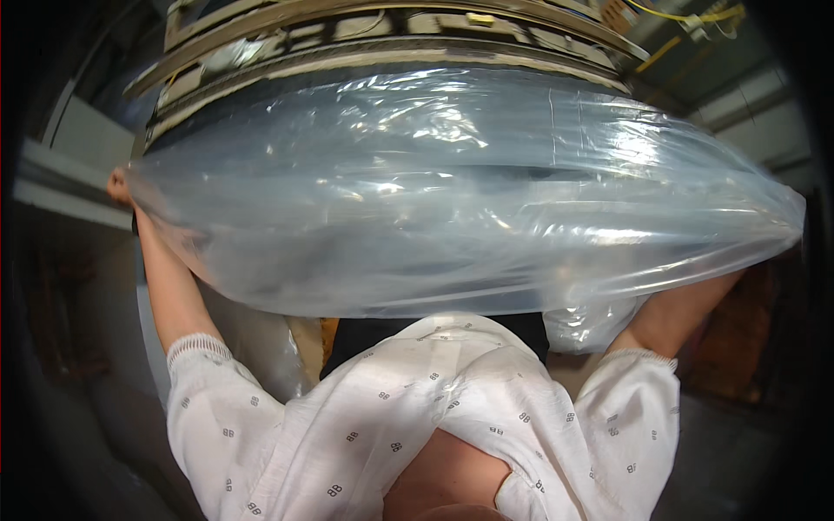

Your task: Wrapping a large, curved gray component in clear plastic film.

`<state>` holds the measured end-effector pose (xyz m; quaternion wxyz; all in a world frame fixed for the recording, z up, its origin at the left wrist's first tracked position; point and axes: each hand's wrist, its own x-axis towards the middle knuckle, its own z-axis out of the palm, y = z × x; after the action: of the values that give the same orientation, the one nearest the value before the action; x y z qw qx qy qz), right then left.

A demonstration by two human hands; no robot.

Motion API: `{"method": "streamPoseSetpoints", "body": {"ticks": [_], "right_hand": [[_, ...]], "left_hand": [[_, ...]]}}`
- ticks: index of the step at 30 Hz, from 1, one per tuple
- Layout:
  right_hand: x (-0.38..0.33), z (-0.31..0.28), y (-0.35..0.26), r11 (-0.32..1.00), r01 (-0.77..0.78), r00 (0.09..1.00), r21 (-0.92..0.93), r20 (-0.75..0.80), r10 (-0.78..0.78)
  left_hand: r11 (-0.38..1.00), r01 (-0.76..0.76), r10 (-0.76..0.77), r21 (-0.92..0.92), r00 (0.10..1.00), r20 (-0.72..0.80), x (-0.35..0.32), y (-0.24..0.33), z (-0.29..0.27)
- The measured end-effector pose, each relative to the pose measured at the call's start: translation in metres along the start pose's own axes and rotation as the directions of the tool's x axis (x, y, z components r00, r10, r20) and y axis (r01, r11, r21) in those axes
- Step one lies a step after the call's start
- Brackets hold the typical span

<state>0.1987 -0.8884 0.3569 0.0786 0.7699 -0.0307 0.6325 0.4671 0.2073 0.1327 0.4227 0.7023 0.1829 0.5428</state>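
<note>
A large clear plastic bag (460, 191), puffed with air, stretches across most of the view in front of me. My left hand (119, 187) grips its left end at arm's length, the arm raised. My right arm (673, 317) rises under the bag's right side; the right hand itself is hidden behind the plastic near the bag's right end. My white patterned short-sleeved shirt (417, 417) fills the lower part of the view.
Behind the bag stands shelving or a machine frame (382, 35) with stacked flat pieces. Yellow cables (686, 17) run at the top right. A grey wall (78, 139) lies to the left. More clear plastic (278, 356) hangs below the bag.
</note>
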Motion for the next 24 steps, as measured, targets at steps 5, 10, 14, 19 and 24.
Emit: {"method": "streamPoseSetpoints", "body": {"ticks": [5,10,14,19,24], "right_hand": [[-0.028,0.02,-0.233,0.354,-0.829,0.559,0.433,0.673,0.484],[-0.034,-0.059,-0.275,-0.311,-0.895,0.19,0.321,0.903,0.385],[0.019,-0.035,-0.102,0.872,-0.474,0.874,0.121,0.182,0.45],[0.082,-0.004,-0.02,0.921,-0.014,0.999,-0.388,0.042,0.032],[0.015,0.013,-0.188,0.913,0.402,0.906,0.068,0.113,-0.408]], "left_hand": [[0.992,-0.095,0.075,-0.077,0.969,-0.235,0.038,-0.029,-0.061],[0.97,0.041,-0.05,0.241,0.998,0.03,0.022,-0.051,0.009],[0.866,-0.183,0.07,0.466,0.966,0.25,0.049,-0.048,-0.016],[0.945,-0.224,0.154,0.238,0.948,0.28,-0.001,-0.014,0.041],[0.934,-0.143,0.135,0.327,0.99,0.047,-0.004,-0.005,-0.034]]}}
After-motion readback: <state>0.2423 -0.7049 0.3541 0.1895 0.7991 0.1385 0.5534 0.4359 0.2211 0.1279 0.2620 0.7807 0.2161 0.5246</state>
